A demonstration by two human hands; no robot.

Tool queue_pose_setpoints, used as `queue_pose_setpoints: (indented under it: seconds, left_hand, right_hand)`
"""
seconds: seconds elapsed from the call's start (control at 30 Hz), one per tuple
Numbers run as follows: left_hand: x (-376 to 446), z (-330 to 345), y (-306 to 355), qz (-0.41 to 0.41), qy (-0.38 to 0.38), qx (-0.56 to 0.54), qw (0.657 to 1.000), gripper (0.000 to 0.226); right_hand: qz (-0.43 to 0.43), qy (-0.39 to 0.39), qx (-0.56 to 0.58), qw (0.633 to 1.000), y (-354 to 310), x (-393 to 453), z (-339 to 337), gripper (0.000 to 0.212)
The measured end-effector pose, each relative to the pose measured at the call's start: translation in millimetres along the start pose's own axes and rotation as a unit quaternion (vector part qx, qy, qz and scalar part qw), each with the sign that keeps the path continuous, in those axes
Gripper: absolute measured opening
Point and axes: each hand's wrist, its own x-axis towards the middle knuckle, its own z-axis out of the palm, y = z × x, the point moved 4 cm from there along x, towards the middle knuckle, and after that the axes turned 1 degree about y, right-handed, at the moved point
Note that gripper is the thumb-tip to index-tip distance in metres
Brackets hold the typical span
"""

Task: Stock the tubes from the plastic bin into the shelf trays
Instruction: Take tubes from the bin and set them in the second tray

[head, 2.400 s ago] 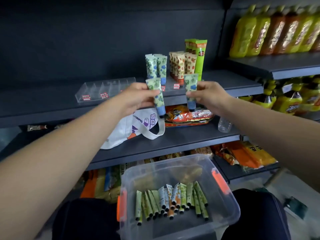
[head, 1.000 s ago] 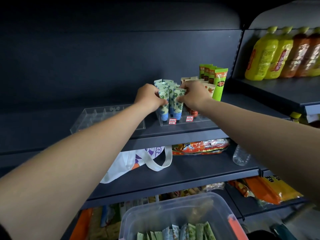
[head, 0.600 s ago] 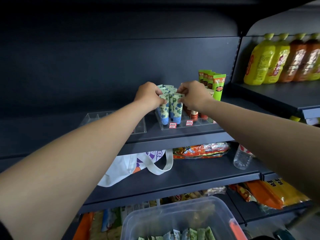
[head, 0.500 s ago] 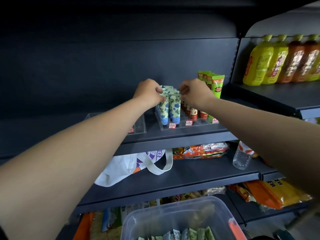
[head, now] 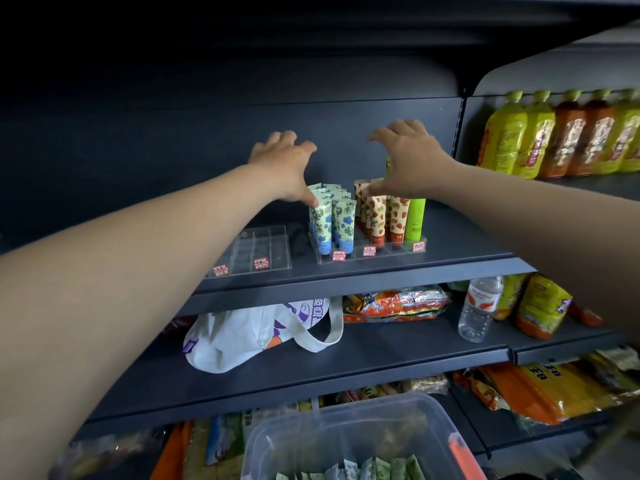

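Observation:
Several blue-flowered tubes (head: 333, 221) stand cap-down in a clear shelf tray (head: 398, 249) on the upper shelf. Beside them stand strawberry-print tubes (head: 382, 216) and a green tube (head: 415, 218). My left hand (head: 282, 164) hovers above the blue tubes, fingers spread, its thumb touching their tops. My right hand (head: 407, 157) is spread above the strawberry tubes, thumb resting on their tops. Neither hand holds anything. The clear plastic bin (head: 446, 434) sits at the bottom of the view with several tubes (head: 349, 471) lying in it.
A second clear tray (head: 254, 252) with dividers and no tubes sits left of the filled one. On the shelf below lie a white tote bag (head: 256, 332), snack packets (head: 394, 303) and a water bottle (head: 479, 308). Yellow and orange drink bottles (head: 554, 133) line the right-hand shelf.
Both hands have let go of the blue-flowered tubes, which now stand in the tray. The hands have lifted and their fingers have spread open.

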Motion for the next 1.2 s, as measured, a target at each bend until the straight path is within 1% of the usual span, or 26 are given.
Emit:
queue_pose_setpoints:
  seconds: [0.07,0.2,0.27,0.37,0.47,0.6,0.7,0.87,0.93,1.13,1.2]
  left_hand:
    - [-8.4,-2.0,1.6,-0.004,-0.002,-0.011,1.000,0.099]
    - [-38.3,9.2,9.2,0.006,0.037,-0.086,0.996,0.094]
    - [-59.0,25.2,14.9,0.020,0.056,-0.118,0.991,0.090]
    - [-91.0,53.4,23.1,0.039,0.090,-0.137,0.986,0.085]
    - [-121.8,86.4,32.4,0.048,0.082,-0.163,0.982,0.077]
    - [-161.9,140.6,47.7,0.058,0.039,-0.177,0.982,0.069]
    - [-185.8,188.7,54.3,0.058,-0.019,-0.179,0.982,0.065]
    - [-218.0,263.2,55.6,0.011,-0.114,-0.198,0.973,0.066]
    - [-231.4,288.9,58.4,-0.010,-0.156,-0.201,0.967,0.065]
    - [-264.4,357.7,75.2,-0.064,-0.249,-0.241,0.936,0.065]
    - [-271.6,377.6,87.7,-0.072,-0.276,-0.255,0.924,0.066]
  right_hand:
    - [0.003,-0.003,-0.003,1.000,0.1,-6.2,-4.5,0.092]
    - [0.000,0.008,0.017,1.000,-6.2,-32.7,1.9,0.090]
    - [-0.006,0.021,0.038,0.999,-9.1,-52.5,14.1,0.086]
    - [-0.020,0.030,0.063,0.997,-12.1,-88.1,40.5,0.080]
    - [-0.027,0.028,0.087,0.995,-14.5,-125.9,72.0,0.075]
    - [-0.050,-0.012,0.102,0.993,-18.8,-173.6,118.3,0.071]
    - [-0.058,-0.063,0.105,0.991,-23.3,-207.8,156.2,0.070]
    - [-0.026,-0.173,0.104,0.979,-25.0,-255.1,217.5,0.071]
    - [-0.015,-0.203,0.116,0.972,-24.2,-272.2,238.5,0.069]
    - [0.073,-0.273,0.157,0.946,-15.3,-320.8,295.8,0.066]
    - [0.115,-0.308,0.167,0.929,-8.4,-337.5,312.6,0.068]
